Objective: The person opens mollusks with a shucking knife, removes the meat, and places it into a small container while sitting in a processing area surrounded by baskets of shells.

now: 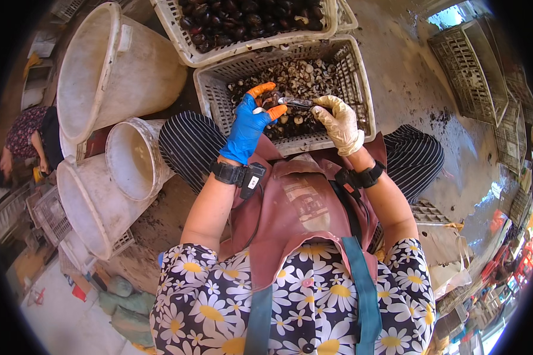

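My left hand (247, 127), in a blue glove with orange fingertips, is closed around a dark brown, rounded piece (270, 99); its kind I cannot make out. My right hand (340, 125), in a cream glove, grips a narrow metal-bladed tool (296, 102), like a small knife. Its blade points left and meets or nearly meets the dark piece. Both hands are above a whitish plastic crate (361, 89) between my knees. Many small pale and brown bits (305, 77) lie in it.
Beyond it, a second crate (189, 53) holds many glossy dark reddish-brown rounded pieces (249, 18). Large whitish tubs (142, 65) stand at my left. Slatted crates (468, 71) are stacked at the far right on wet, muddy floor (408, 77). Another person (32, 136) bends down at far left.
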Tool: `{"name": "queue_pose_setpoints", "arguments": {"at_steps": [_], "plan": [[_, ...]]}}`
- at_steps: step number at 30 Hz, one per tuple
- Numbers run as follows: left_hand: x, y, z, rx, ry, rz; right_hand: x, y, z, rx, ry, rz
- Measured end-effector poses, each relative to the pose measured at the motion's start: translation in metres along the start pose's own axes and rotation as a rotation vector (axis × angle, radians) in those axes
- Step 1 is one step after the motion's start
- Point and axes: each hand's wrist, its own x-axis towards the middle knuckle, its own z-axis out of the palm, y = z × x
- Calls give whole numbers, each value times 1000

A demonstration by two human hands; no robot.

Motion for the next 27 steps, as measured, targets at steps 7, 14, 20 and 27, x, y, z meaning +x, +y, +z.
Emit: {"name": "queue_pose_setpoints", "arguments": {"at_steps": [7, 14, 20, 27], "plan": [[-7, -1, 10, 105, 119, 99, -7, -18, -4, -148, 70, -14], [-6, -16, 11, 175, 128, 211, -6, -15, -15, -253, 4, 52], [-9, -6, -10, 267, -281, 48, -6, -13, -28, -389, -199, -60], [-25, -16, 34, 43, -158, -104, -1, 12, 22, -166, 47, -31]]}}
